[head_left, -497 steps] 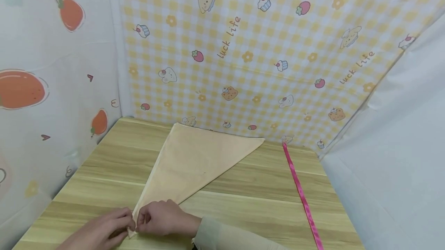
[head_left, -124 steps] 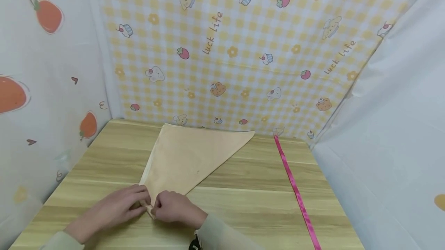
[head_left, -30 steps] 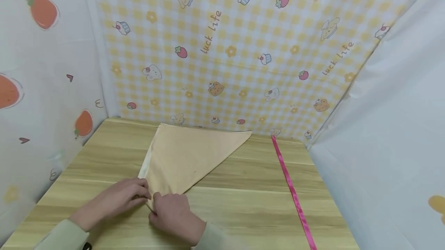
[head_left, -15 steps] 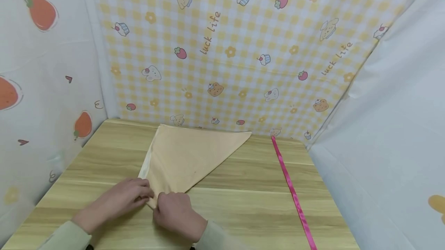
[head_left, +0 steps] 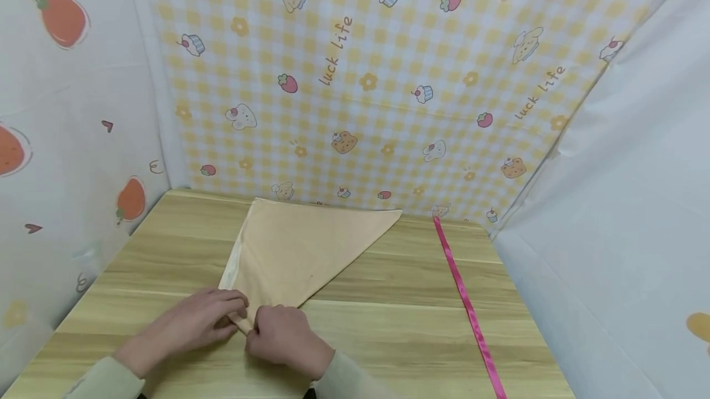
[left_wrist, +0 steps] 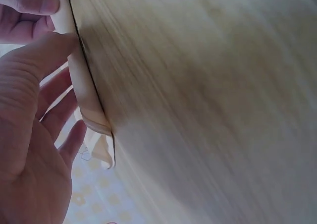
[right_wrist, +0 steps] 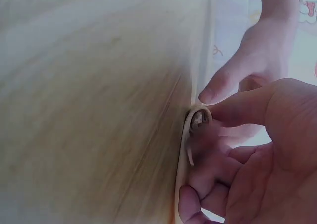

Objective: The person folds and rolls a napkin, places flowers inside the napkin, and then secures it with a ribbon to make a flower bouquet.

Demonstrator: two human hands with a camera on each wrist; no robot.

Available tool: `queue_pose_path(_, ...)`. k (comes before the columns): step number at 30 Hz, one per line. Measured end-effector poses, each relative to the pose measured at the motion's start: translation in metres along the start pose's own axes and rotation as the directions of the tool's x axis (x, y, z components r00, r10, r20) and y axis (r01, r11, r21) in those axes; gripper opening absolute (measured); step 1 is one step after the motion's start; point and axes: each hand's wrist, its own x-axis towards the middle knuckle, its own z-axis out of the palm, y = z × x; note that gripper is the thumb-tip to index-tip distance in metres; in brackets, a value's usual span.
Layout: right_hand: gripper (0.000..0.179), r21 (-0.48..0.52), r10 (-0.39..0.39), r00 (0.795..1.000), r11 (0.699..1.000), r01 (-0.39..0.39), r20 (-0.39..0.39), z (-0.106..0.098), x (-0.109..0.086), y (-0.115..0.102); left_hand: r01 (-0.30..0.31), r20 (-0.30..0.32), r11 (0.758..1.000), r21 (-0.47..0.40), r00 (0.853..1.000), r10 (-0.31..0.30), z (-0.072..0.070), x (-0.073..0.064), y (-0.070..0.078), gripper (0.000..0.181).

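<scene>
A peach-coloured triangular cloth (head_left: pixel 299 245) lies on the wooden table, its near corner turned up into a small roll. At the roll's left end my left hand (head_left: pixel 202 319) pinches the fabric; in the left wrist view its thumb lies on the rolled edge (left_wrist: pixel 89 95) with the fingers behind. Close beside it, my right hand (head_left: pixel 285 334) grips the roll's other end with curled fingers. The right wrist view shows the coiled end of the roll (right_wrist: pixel 199 119) between that hand's fingers. A strip of pale underside shows along the cloth's left edge.
A long pink ribbon (head_left: pixel 468 303) runs down the right side of the wooden table (head_left: pixel 399 337). Behind stands a yellow checked fabric wall (head_left: pixel 366 47); printed fabric (head_left: pixel 94 97) hangs at the left and plain white sheeting (head_left: pixel 621 201) at the right.
The near corner, flat and pointed 16.6 s ago, is now rolled inward, and both hands have moved farther from the near edge. Over the last second the hands shift only slightly.
</scene>
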Motion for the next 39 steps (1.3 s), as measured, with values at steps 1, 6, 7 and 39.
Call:
queue_pose_path(1,0.041,0.013,0.010,1.000,1.000,-0.010,0.010,0.000,0.000,0.001,-0.003,0.009,1.000,-0.019,1.000,0.003,0.000,0.000,0.000,0.030)
queue_pose_path(6,0.045,0.028,0.031,0.999,0.999,-0.032,0.030,0.001,0.002,0.006,-0.016,-0.001,0.999,-0.050,1.000,0.016,0.001,0.000,-0.001,0.023)
queue_pose_path(7,0.046,0.033,0.034,0.999,0.999,-0.036,0.034,0.002,0.002,0.007,-0.016,-0.004,0.999,-0.048,1.000,0.016,0.001,0.000,-0.001,0.021)
queue_pose_path(39,0.024,-0.233,-0.141,0.979,0.967,0.105,-0.145,0.005,-0.005,0.008,0.053,0.034,0.999,0.015,0.998,-0.053,-0.006,0.019,0.002,0.035)
